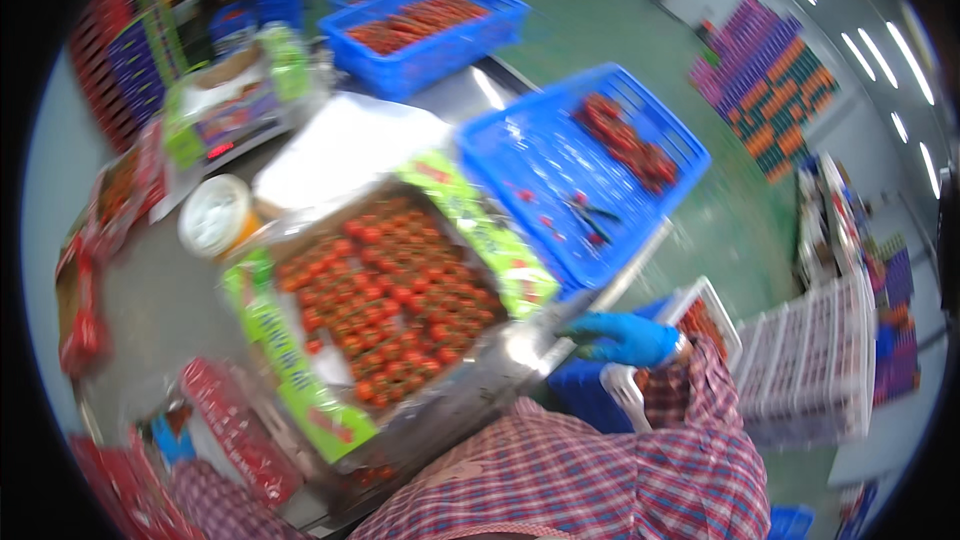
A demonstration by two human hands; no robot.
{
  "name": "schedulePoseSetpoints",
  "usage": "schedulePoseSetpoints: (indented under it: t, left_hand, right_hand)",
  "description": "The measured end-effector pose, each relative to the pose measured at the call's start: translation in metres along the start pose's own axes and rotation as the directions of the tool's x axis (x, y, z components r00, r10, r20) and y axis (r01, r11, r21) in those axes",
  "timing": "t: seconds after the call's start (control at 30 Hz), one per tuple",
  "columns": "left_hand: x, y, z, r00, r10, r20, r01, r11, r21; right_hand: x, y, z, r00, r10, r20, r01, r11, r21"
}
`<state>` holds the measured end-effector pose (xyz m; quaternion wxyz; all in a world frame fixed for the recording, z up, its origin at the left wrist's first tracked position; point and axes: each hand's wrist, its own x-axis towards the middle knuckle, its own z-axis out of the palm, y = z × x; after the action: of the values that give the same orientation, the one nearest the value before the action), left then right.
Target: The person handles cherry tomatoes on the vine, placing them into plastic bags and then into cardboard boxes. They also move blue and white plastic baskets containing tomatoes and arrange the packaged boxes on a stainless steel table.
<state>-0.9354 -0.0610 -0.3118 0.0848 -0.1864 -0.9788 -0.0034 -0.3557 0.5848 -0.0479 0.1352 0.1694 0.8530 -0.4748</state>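
Observation:
A cardboard box with bright green printed flaps stands before me, filled with rows of cherry tomatoes on the vine (390, 292). My right hand (622, 337), in a blue glove, hovers past the table's right edge with fingers stretched out and nothing seen in them. Below and behind it is a white crate (720, 315) of red tomatoes. My left hand (174, 439), also blue-gloved, is at the lower left beside a red printed plastic package (238, 431); blur hides whether it grips anything. A blue crate (517, 165) holds a tomato bunch (626, 141) and dark-handled snips (592, 219).
A second blue crate (420, 71) full of tomatoes stands farther back. On the table are a white-lidded tub (217, 216) and a scale with a lit red display (220, 151), bearing another box. White stacked crates (802, 360) stand at right. Someone is at the far end.

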Motion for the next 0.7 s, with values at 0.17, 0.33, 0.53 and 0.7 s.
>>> schedulePoseSetpoints:
  t: [0.17, 0.33, 0.53, 0.7]
  left_hand:
    - [-0.054, 0.127, -0.130, 0.909, 0.143, -0.392, -0.126, 0.990, 0.069]
    - [-0.093, 0.355, -0.210, 0.913, 0.062, -0.404, -0.108, 0.990, -0.092]
    - [-0.100, 0.610, -0.286, 0.907, 0.226, -0.355, -0.340, 0.890, -0.304]
    - [-0.076, 0.803, -0.305, 0.802, 0.499, -0.328, -0.594, 0.607, -0.528]
  right_hand:
    - [-0.030, 0.091, -0.074, 0.996, -0.094, -0.001, 0.093, 0.991, 0.094]
    - [0.000, 0.229, -0.248, 0.992, -0.030, -0.120, -0.010, 0.946, -0.323]
    - [0.086, 0.398, -0.425, 0.826, 0.024, -0.563, -0.499, 0.494, -0.712]
    - [0.116, 0.433, -0.456, 0.948, -0.162, -0.274, -0.210, 0.330, -0.920]
